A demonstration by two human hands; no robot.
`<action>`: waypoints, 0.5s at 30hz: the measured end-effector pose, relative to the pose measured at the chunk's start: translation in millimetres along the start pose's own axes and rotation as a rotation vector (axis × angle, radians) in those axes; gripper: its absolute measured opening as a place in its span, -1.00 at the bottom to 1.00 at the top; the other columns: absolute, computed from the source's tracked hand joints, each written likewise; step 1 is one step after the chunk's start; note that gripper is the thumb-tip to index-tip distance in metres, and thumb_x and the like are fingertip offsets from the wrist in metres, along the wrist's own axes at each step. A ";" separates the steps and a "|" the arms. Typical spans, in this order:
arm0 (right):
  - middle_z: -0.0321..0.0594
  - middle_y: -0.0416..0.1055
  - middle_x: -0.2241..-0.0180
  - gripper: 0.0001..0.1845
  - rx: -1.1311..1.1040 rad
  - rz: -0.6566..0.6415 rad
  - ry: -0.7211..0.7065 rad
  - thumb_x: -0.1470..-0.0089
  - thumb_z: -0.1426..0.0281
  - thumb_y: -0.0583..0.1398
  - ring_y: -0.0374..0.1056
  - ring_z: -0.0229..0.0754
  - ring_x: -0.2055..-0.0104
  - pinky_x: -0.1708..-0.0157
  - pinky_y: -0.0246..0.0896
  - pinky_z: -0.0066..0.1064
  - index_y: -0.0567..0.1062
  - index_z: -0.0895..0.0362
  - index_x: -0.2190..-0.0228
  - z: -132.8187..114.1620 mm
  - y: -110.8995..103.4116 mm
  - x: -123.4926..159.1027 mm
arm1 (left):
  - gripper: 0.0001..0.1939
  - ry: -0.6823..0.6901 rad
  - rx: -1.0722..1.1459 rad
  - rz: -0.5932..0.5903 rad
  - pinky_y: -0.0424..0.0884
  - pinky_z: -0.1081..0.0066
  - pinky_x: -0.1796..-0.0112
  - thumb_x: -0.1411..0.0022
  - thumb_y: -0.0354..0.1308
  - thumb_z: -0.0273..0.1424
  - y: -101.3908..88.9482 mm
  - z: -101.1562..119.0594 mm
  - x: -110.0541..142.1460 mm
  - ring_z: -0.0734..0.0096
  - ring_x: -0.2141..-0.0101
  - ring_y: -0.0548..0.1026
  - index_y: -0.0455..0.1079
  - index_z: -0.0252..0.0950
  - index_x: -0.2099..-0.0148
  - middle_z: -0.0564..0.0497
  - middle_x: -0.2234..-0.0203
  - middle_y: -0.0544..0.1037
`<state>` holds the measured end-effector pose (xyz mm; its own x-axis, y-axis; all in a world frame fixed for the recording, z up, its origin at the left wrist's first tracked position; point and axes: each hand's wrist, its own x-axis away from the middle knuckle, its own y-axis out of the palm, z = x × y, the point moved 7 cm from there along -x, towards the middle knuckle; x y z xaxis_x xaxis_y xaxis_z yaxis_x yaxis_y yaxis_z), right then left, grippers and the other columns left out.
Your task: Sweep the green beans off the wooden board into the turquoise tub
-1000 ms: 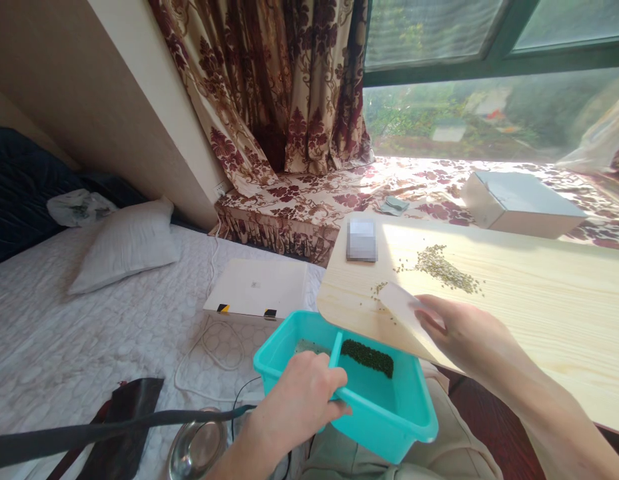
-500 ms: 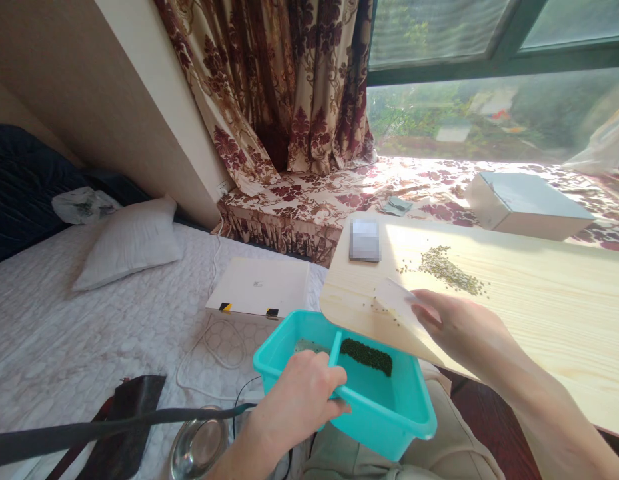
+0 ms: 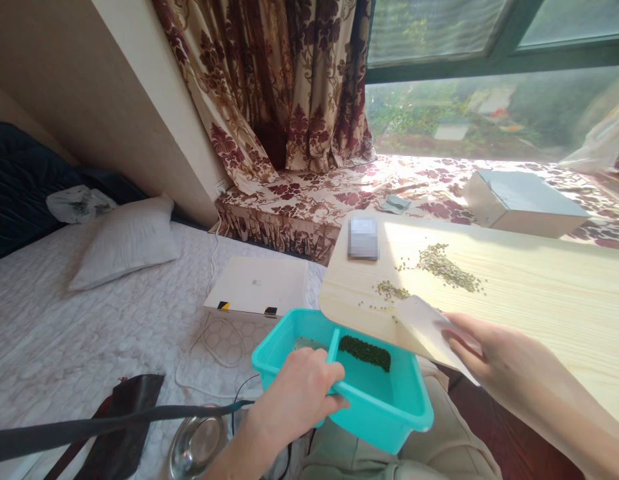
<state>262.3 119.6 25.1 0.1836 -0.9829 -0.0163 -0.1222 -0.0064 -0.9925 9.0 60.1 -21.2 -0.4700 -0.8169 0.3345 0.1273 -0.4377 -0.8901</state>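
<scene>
My left hand grips the near rim of a turquoise two-compartment plastic box, beside its divider. A heap of dark green beans lies in the box's right compartment; my hand partly hides the left one. Between the thumb and fingers of my right hand is a white card, tilted over the near edge of the wooden table. A small cluster of pale green beans rests just beyond the card's tip. Farther back on the table lies a larger spread of beans.
A pixelated flat device sits near the table's far left corner. On the window ledge stands a white box. The bed holds a flat white box, a pillow and a metal bowl. A dark strap crosses the lower left.
My right hand and the card have moved right and toward me, uncovering the small bean cluster near the table's edge. My left hand stays on the box rim.
</scene>
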 end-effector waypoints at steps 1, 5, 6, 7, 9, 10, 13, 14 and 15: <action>-0.19 0.56 0.52 -0.75 -0.010 0.006 -0.002 -0.14 0.25 0.09 0.46 -0.02 0.53 0.59 0.07 -0.34 0.58 -0.03 0.35 -0.1 0.6 3.3 | -0.71 -0.002 -0.002 -0.004 0.31 0.36 0.31 -0.29 0.37 -0.13 -0.1 0.2 -0.1 0.18 0.25 0.49 0.45 -0.23 0.29 0.02 0.36 0.49; -0.21 0.59 0.48 -0.74 -0.057 0.012 -0.040 -0.16 0.27 0.08 0.49 -0.05 0.50 0.57 0.13 -0.37 0.59 -0.03 0.31 -9.2 2.6 6.9 | -0.69 0.000 -0.013 0.004 0.32 0.35 0.31 -0.27 0.38 -0.13 -0.2 0.7 0.0 0.17 0.24 0.51 0.45 -0.23 0.30 0.02 0.36 0.50; -0.21 0.59 0.49 -0.73 -0.057 0.007 -0.046 -0.17 0.27 0.08 0.49 -0.06 0.50 0.56 0.13 -0.37 0.59 -0.03 0.31 -11.3 3.2 5.3 | -0.69 0.000 -0.014 0.007 0.32 0.35 0.31 -0.27 0.38 -0.12 -0.1 0.7 0.1 0.17 0.24 0.51 0.45 -0.23 0.30 0.02 0.36 0.50; -0.20 0.58 0.50 -0.73 -0.048 0.005 -0.045 -0.17 0.26 0.08 0.48 -0.06 0.51 0.57 0.12 -0.37 0.58 -0.02 0.32 -12.5 3.6 2.9 | -0.69 0.001 -0.016 0.010 0.32 0.35 0.31 -0.27 0.38 -0.12 0.1 0.8 0.2 0.16 0.24 0.51 0.45 -0.23 0.30 0.02 0.36 0.50; -0.18 0.56 0.52 -0.72 -0.017 0.019 -0.030 -0.17 0.25 0.07 0.46 -0.06 0.52 0.57 0.08 -0.37 0.58 0.00 0.34 -12.6 3.4 -3.1 | -0.69 0.000 -0.017 0.016 0.32 0.35 0.31 -0.27 0.38 -0.11 0.4 0.7 0.3 0.17 0.25 0.51 0.45 -0.23 0.30 0.03 0.37 0.50; -0.18 0.56 0.53 -0.72 -0.004 0.029 -0.023 -0.17 0.25 0.07 0.45 -0.06 0.53 0.57 0.07 -0.36 0.58 0.01 0.34 -12.4 3.2 -6.0 | -0.69 0.001 -0.017 0.018 0.33 0.35 0.31 -0.27 0.38 -0.11 0.4 0.8 0.4 0.17 0.25 0.51 0.45 -0.23 0.31 0.03 0.37 0.49; -0.18 0.57 0.53 -0.72 -0.003 0.046 -0.040 -0.14 0.26 0.08 0.44 -0.07 0.54 0.57 0.05 -0.37 0.59 0.01 0.32 -15.9 3.2 -12.0 | -0.69 -0.003 -0.012 0.018 0.33 0.36 0.31 -0.27 0.38 -0.11 0.6 0.7 0.3 0.17 0.26 0.50 0.45 -0.23 0.31 0.03 0.38 0.49; -0.19 0.56 0.53 -0.72 -0.011 0.046 -0.056 -0.14 0.26 0.08 0.43 -0.08 0.55 0.58 0.04 -0.38 0.59 0.01 0.32 -18.7 3.2 -12.8 | -0.69 -0.005 -0.009 0.016 0.33 0.36 0.30 -0.27 0.37 -0.11 0.7 0.5 0.3 0.18 0.25 0.50 0.45 -0.23 0.30 0.03 0.37 0.49; -0.19 0.56 0.54 -0.71 -0.021 0.046 -0.076 -0.14 0.27 0.07 0.43 -0.10 0.55 0.57 0.05 -0.38 0.59 0.01 0.33 -22.3 3.0 -13.3 | -0.69 -0.006 -0.006 0.013 0.34 0.36 0.30 -0.28 0.37 -0.11 0.9 0.2 0.2 0.18 0.25 0.51 0.46 -0.23 0.30 0.03 0.37 0.49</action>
<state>237.8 128.5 25.0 0.2511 -0.9653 -0.0714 -0.1526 0.0333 -0.9877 9.2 59.5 -21.8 -0.4629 -0.8248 0.3248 0.1280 -0.4248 -0.8962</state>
